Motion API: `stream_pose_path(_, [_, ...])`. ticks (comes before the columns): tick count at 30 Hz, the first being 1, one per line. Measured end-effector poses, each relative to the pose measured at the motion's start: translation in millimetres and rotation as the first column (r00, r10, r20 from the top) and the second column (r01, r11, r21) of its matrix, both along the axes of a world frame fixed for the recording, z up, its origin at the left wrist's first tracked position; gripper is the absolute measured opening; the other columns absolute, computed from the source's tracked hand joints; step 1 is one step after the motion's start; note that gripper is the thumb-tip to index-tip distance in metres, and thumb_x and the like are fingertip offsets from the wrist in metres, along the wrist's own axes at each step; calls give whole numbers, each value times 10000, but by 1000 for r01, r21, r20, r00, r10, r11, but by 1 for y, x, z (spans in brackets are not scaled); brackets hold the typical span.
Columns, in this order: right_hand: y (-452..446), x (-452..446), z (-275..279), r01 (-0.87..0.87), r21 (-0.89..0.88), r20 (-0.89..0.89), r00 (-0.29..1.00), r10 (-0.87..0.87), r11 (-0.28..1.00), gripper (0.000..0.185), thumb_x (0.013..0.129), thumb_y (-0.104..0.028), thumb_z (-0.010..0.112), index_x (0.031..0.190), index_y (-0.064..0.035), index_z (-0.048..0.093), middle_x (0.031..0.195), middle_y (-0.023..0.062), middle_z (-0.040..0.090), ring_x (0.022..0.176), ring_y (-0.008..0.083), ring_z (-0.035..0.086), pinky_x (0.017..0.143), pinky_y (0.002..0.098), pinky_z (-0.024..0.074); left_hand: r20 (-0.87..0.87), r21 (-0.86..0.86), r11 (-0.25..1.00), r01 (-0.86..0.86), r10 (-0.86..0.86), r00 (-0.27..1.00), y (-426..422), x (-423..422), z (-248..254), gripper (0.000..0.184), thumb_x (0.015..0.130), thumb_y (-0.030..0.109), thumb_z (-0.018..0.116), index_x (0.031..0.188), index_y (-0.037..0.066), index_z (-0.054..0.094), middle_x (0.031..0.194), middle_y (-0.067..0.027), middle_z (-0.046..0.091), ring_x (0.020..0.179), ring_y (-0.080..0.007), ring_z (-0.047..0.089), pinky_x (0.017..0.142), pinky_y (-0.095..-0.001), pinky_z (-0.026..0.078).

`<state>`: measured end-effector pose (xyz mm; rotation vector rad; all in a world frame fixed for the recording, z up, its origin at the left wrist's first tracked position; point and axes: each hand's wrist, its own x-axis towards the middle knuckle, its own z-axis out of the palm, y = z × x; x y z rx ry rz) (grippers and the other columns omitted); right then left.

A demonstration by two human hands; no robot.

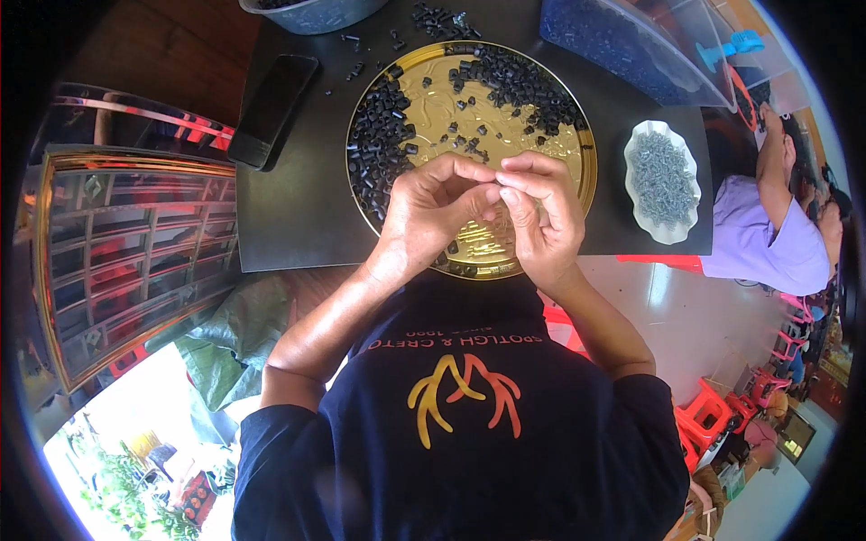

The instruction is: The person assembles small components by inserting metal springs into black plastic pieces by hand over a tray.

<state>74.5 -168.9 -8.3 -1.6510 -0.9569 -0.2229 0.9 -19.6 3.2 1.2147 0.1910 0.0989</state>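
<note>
My left hand (440, 207) and my right hand (545, 212) meet over the round gold tray (586, 171). Thumb and fingers of each are pinched together, and the fingertips nearly touch. Whatever lies between them is too small or too hidden to make out. Small black cylindrical pieces (379, 122) are heaped along the tray's left side. More black pieces (514, 77) cover its upper right, with a few scattered in the middle. To the right of my hands, a white scalloped dish (634, 200) holds many small silvery screws (666, 176).
A black phone (273, 113) lies on the dark table (298, 221) at left. Loose black pieces (442, 20) sit beyond the tray. A grey basin (316, 16) and a clear plastic bin (631, 54) stand at the far edge. A person in a purple top (767, 234) is at right.
</note>
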Motion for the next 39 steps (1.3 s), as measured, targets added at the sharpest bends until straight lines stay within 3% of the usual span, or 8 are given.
stream_pose_path(7, [-7,10,13,-183,-149,28,982,189,972,222,904,-16,609,1122,-17,653,1069,151,653,916,228,659,752,295,527,-12,47,999,-8,9,1000,10,-3,-2,157,906,33,669,1051,-13,631,901,-66,683,801,-97,635,723,-236,526])
stream_pose_path(10, [-4,20,24,-173,-133,-420,902,103,976,202,900,-41,622,1096,-12,662,992,148,677,860,227,677,746,302,532,-73,92,996,7,-1,997,23,-7,2,156,899,24,674,1045,-13,633,907,-62,681,793,-94,628,718,-236,521])
stream_pose_path(18, [26,88,15,35,-628,298,934,199,778,122,831,-117,676,941,-79,711,884,61,651,845,261,651,730,373,533,-1,142,987,-70,71,997,46,-13,1,170,898,40,669,1057,-1,629,897,-115,684,751,-143,642,696,-264,511])
stream_pose_path(25, [37,97,15,-50,-769,202,927,317,638,126,836,-98,660,950,-61,699,901,108,642,874,295,644,757,399,527,22,-121,992,-38,41,999,54,-14,-1,179,900,45,663,1071,4,624,938,-142,688,757,-162,644,687,-283,510])
stream_pose_path(28, [38,92,17,-184,-520,-32,980,197,834,131,870,-91,640,981,-34,680,928,138,646,856,306,643,762,402,520,27,-49,997,-56,57,998,52,-12,1,179,898,40,664,1068,3,625,942,-140,689,759,-155,642,692,-278,508])
stream_pose_path(29, [37,90,22,-245,-446,-121,969,213,861,139,929,-113,607,1028,-34,665,913,95,651,781,218,632,727,336,514,28,-22,998,-64,64,998,52,-11,1,179,897,39,665,1068,3,625,942,-138,689,760,-153,642,692,-276,507])
stream_pose_path(32, [30,80,33,-410,-206,-675,717,174,888,166,969,-158,585,1078,-52,650,883,30,625,733,106,565,699,258,483,10,19,997,-74,73,997,50,-9,3,184,893,40,673,1067,3,627,941,-129,690,760,-145,640,692,-270,504])
stream_pose_path(39, [22,53,26,-381,156,-831,448,329,911,208,971,-179,602,1102,-23,643,897,-6,597,715,56,508,637,212,437,21,-13,999,-41,42,999,44,-3,1,188,883,47,689,1059,10,631,916,-103,688,753,-136,636,687,-262,501])
